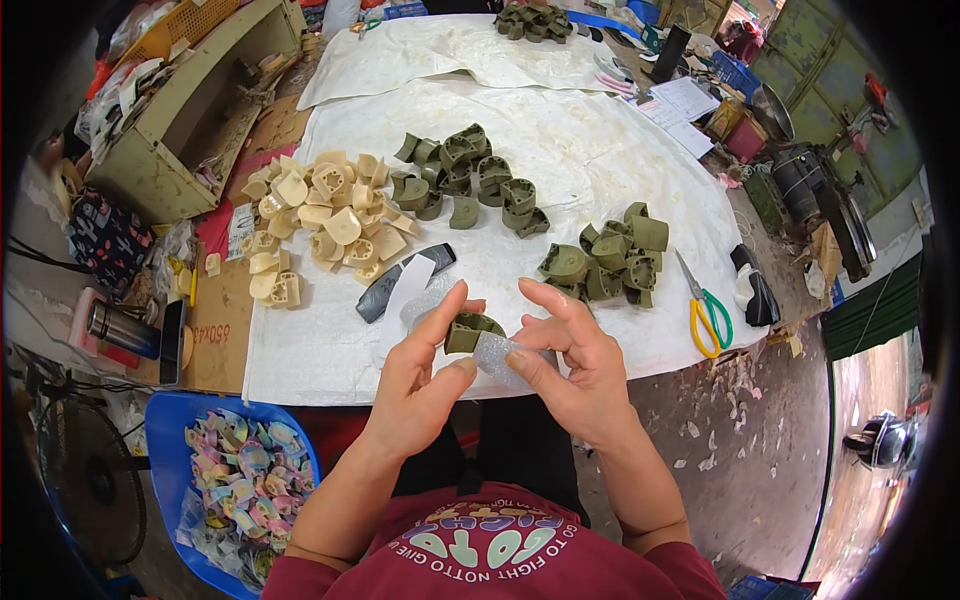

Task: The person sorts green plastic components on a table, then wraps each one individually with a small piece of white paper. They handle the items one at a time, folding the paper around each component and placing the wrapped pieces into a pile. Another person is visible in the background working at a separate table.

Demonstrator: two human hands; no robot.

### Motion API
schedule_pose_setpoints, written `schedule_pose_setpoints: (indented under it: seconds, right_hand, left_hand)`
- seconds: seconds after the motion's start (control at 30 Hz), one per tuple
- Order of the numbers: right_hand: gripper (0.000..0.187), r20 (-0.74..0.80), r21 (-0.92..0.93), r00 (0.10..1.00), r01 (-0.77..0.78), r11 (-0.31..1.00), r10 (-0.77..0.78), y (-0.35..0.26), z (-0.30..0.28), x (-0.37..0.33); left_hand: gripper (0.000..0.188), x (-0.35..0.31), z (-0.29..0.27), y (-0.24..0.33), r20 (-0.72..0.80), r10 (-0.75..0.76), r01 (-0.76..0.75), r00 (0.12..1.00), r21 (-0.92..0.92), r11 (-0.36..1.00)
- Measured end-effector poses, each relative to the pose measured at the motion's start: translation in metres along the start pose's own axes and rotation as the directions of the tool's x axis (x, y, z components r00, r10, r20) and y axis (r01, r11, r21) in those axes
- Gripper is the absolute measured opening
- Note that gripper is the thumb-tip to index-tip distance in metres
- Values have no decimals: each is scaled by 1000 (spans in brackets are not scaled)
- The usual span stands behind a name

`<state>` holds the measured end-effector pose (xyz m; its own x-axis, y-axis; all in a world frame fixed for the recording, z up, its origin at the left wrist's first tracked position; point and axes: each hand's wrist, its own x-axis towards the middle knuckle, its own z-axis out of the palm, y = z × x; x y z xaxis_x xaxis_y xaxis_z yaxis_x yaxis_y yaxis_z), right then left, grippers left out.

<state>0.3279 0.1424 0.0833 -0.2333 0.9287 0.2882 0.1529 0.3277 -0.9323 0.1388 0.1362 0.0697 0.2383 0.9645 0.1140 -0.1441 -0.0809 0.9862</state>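
At the table's near edge, my left hand [412, 385] grips a curved olive-green moulded piece [462, 334] shaped like a shoe heel. My right hand [580, 375] pinches a silvery glitter strip [497, 358] between thumb and fingers, against the near side of that piece; the index finger is raised. How far the strip is stuck down is hidden. Just beyond my left hand lie a white strip [408, 288], more glitter material [432, 298] and a dark elongated object [378, 298]. Green heel-like pieces [606, 258] sit to the right, with more [465, 165] farther back.
Beige heel-like pieces [335, 205] are heaped at left on the white table cover [620, 130]. Scissors [716, 318] with yellow and green handles lie right. A blue basin [165, 410] of colourful scraps stands lower left. A thermos [122, 330] and phone [172, 342] stand left.
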Motion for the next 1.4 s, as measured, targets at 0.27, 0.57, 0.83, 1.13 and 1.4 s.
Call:
schedule_pose_setpoints:
  seconds: [0.27,0.57,0.83,1.13,1.4]
  right_hand:
    - [57,6,-13,1000,3,1000,-3,-4,-1,1]
    - [61,-86,238,985,-128,963,153,41,3,-58]
    - [30,68,932,963,-155,326,262,51,19,-38]
    - [18,80,926,959,-172,335,272,55,13,-37]
    - [18,68,944,956,-154,292,284,49,11,-37]
  left_hand:
    - [71,3,5,-6,-89,62,-52,994,110,993]
    - [101,6,15,-6,-255,285,-267,924,102,958]
    - [112,-9,32,-9,-91,415,-385,905,239,892]
    - [112,-16,40,-7,40,434,-428,900,271,862]
    - [111,-12,35,-2,134,353,-378,926,302,875]
